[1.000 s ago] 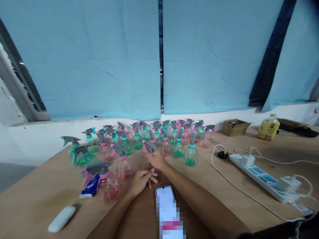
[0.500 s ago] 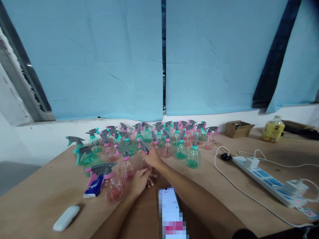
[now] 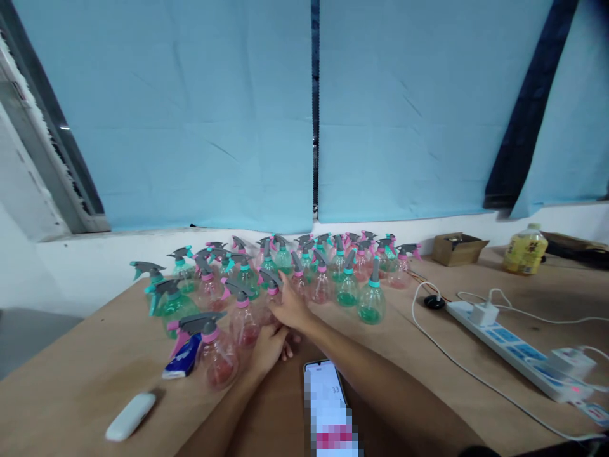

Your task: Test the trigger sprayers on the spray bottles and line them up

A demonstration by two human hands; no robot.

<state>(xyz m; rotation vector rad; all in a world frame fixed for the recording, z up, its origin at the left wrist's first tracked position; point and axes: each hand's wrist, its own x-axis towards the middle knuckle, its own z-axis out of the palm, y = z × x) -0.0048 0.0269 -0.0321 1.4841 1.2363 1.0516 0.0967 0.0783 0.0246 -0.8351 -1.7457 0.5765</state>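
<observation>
Between my two hands stands a clear spray bottle [image 3: 273, 292] with a grey head and pink collar. The thumb and fingers of my right hand [image 3: 291, 306] close on its neck from the right, one finger pointing up beside the head. Lower down, my left hand [image 3: 269, 346] curls round the bottle's base, hiding most of it. Just left stands another pink-collared spray bottle [image 3: 244, 325] with reddish tint. Nearer me is a larger-looking pink one [image 3: 219, 363]. Several more bottles, pink and green, crowd behind, including a green one [image 3: 371, 303] at the right.
A phone [image 3: 328, 400] lies in front of my hands. To the left are a blue packet [image 3: 183, 357] and a white case [image 3: 130, 416]. Rightward lie a power strip [image 3: 511, 349] with white cables, a cardboard box [image 3: 459, 249] and a yellow-labelled bottle [image 3: 524, 251].
My right hand has slid off the top of the spray head, down to the bottle's neck, leaving the head in plain view. My left hand's spread fingers have drawn in.
</observation>
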